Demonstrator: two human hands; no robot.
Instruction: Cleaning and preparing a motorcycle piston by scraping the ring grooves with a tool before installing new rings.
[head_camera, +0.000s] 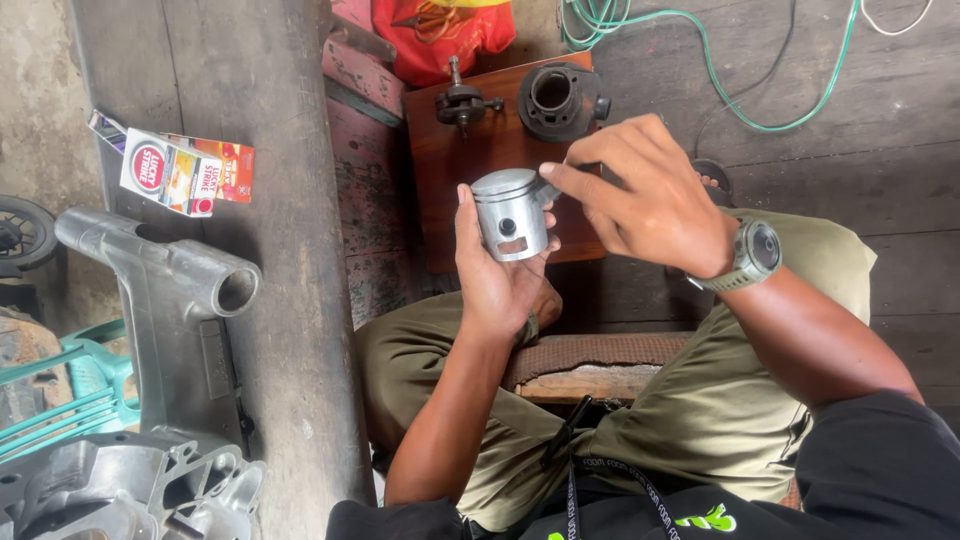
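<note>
**Piston held upright over the lap**

A thick grey beam (270, 250) runs top to bottom on the left of the view. Against its lower left lies a large cast grey frame part (165, 290) with an open tube end, and below that a finned metal casing (130, 490). A green plastic crate (60, 385) sits at the left edge.

The person sits with knees apart in olive trousers (720, 400). Beyond the knees lies a brown wooden board (470, 160), and on it stand a dark cylinder (558, 100) with an open bore and, just to its left, a small crank part (462, 103). A red cloth (440, 30) lies past the board, and a green cable (720, 80) loops over the plank floor at upper right. A red and white carton (185, 170) rests on the beam.

The left hand (500, 285) grips a silver piston (510, 212) from below, thumb up its left side, fingers wrapped behind it; the piston is upright, over the near edge of the board. The right hand (645, 200), with a grey watch (750, 255) on its wrist, comes in from the right, its thumb and forefinger pinched at the piston's upper right rim. What lies between those fingertips is too small to tell.
</note>
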